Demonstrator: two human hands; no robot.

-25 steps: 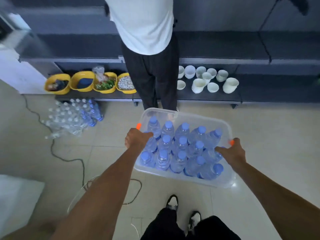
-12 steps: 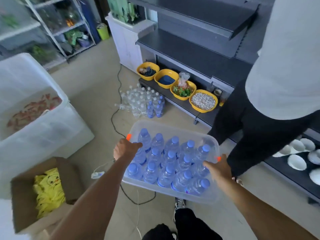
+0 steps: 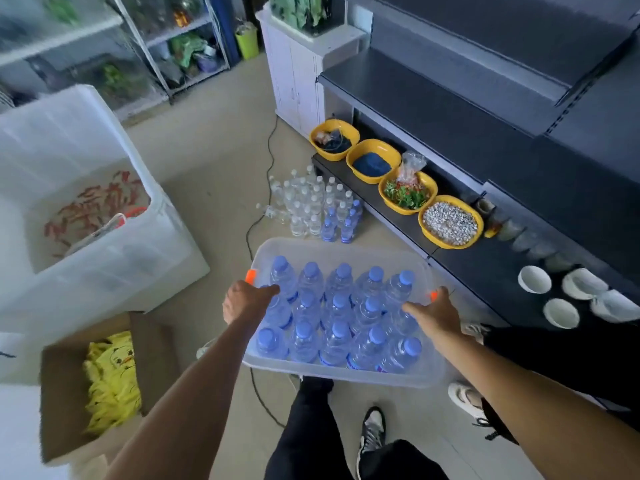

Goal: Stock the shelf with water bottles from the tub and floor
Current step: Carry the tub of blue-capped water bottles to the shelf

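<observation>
Between both hands: a tub of bottled water

Clear plastic tub (image 3: 332, 249), with an orange clip at each end, holds three rows of upright, blue-capped water bottles (image 3: 341, 317). At one end the left hand (image 3: 242, 301) grips the rim, fingers curled over it; at the other the right hand (image 3: 436, 313) grips likewise. Beyond the tub, loose bottles (image 3: 311, 206) cluster on the floor beside the dark lower shelf (image 3: 485, 268) bearing yellow bowls (image 3: 369, 161).

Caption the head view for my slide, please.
Left hand and right hand hold a tub of water bottles beside the shelf.
</observation>
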